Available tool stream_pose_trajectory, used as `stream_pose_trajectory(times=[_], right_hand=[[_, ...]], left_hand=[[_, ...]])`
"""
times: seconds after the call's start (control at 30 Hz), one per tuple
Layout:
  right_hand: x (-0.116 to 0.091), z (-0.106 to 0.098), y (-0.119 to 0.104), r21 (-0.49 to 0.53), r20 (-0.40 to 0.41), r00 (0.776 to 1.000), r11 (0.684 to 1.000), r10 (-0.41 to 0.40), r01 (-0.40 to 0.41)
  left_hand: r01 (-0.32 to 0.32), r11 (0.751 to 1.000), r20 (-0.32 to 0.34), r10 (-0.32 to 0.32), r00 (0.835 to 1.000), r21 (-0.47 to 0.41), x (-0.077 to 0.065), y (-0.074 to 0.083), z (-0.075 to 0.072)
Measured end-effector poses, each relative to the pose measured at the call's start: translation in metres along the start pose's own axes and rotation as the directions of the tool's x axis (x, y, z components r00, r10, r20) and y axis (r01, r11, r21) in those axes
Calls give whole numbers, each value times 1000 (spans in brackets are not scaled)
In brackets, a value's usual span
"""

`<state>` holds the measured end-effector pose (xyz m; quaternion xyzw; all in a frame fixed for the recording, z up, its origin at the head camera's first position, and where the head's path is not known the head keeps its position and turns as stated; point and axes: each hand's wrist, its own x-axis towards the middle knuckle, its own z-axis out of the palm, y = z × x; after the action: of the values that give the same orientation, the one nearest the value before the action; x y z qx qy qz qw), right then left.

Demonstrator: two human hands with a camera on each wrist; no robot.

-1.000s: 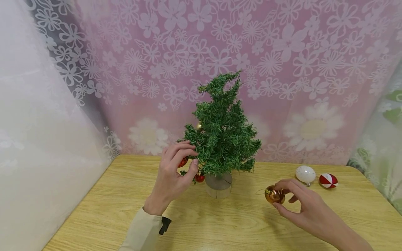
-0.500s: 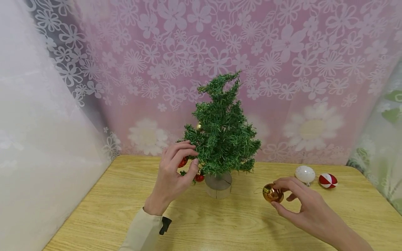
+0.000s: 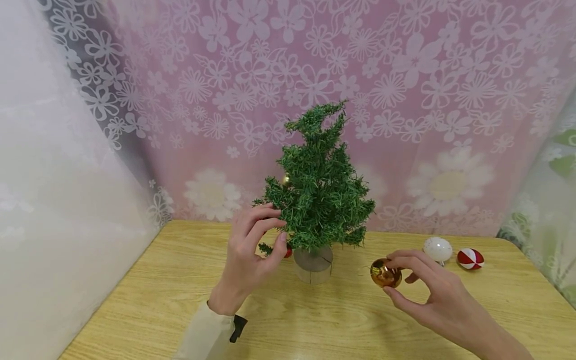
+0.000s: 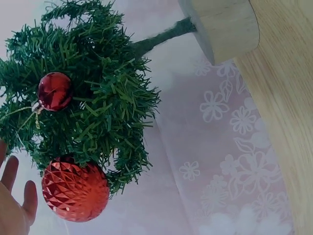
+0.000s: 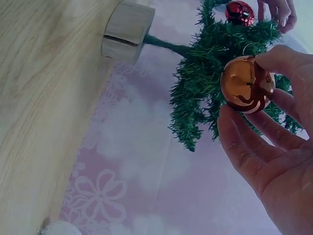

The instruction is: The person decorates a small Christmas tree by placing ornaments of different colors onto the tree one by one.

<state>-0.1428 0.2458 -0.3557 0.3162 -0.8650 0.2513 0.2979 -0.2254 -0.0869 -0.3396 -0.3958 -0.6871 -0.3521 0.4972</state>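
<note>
A small artificial Christmas tree (image 3: 321,195) stands on a round wooden base (image 3: 313,265). Between thumb and fingers, my right hand (image 3: 434,285) pinches a shiny copper-gold bauble (image 3: 386,273) by its sides, to the right of the base. Its thin hanging loop points toward the tree. My left hand (image 3: 254,250) is at the tree's lower left branches, fingers loosely bent and fingertips right at the greenery. Beside that hand, the left wrist view shows a large faceted red bauble (image 4: 76,191) and a smaller dark red bauble (image 4: 55,91) with gold string on the tree.
At the right of the wooden table (image 3: 148,295) lie a speckled white bauble (image 3: 437,249) and a red-and-white bauble (image 3: 470,259). A gold bauble (image 3: 286,180) shows at the tree's left side. A floral pink curtain (image 3: 252,100) hangs behind.
My right hand has moved slightly left and up, bringing the copper-gold bauble nearer the tree. My left hand has shifted a little, and its fingers now hide the upper red bauble in the head view.
</note>
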Motion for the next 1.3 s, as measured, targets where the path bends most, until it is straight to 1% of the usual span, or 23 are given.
stream_pose_trajectory(times=[0.1, 0.2, 0.33, 0.47, 0.67, 0.73, 0.87, 1.03, 1.13, 1.2, 1.3], right_hand=[[2, -1, -3, -5, 1, 1000, 1000, -5, 5], [3, -1, -6, 15, -2, 1000, 1000, -16, 16], [5, -1, -9, 52, -11, 999, 998, -41, 41], [6, -1, -12, 67, -16, 998, 996, -53, 54], [8, -3, -16, 72, -18, 999, 996, -44, 45], [9, -4, -17, 69, -19, 999, 996, -49, 51], [10, -5, -19, 68, -13, 998, 996, -63, 64], [11, -4, -21, 79, -24, 996, 993, -83, 85], [12, -2, -23, 80, -46, 993, 990, -110, 114], [13, 0, -24, 89, -70, 988, 985, -141, 147], [14, 2, -26, 100, -86, 984, 981, -158, 166]], left_hand=[[-53, 998, -5, 53, 999, 20, 1, 4, 0], [-100, 994, -2, 100, 995, 33, 1, 8, 0], [-142, 990, 18, 141, 990, 26, 1, 16, 1], [-163, 987, 51, 162, 985, 14, 0, 25, 4], [-177, 984, 116, 177, 977, -8, -5, 38, 9], [-176, 984, 142, 177, 974, -21, -7, 42, 10], [-184, 982, 173, 188, 967, -39, -11, 49, 14], [-190, 981, 189, 194, 963, -42, -15, 54, 18], [-191, 981, 185, 194, 963, -33, -16, 56, 21], [-194, 981, 179, 194, 965, -18, -16, 57, 22], [-199, 980, 167, 195, 966, 6, -16, 58, 24]])
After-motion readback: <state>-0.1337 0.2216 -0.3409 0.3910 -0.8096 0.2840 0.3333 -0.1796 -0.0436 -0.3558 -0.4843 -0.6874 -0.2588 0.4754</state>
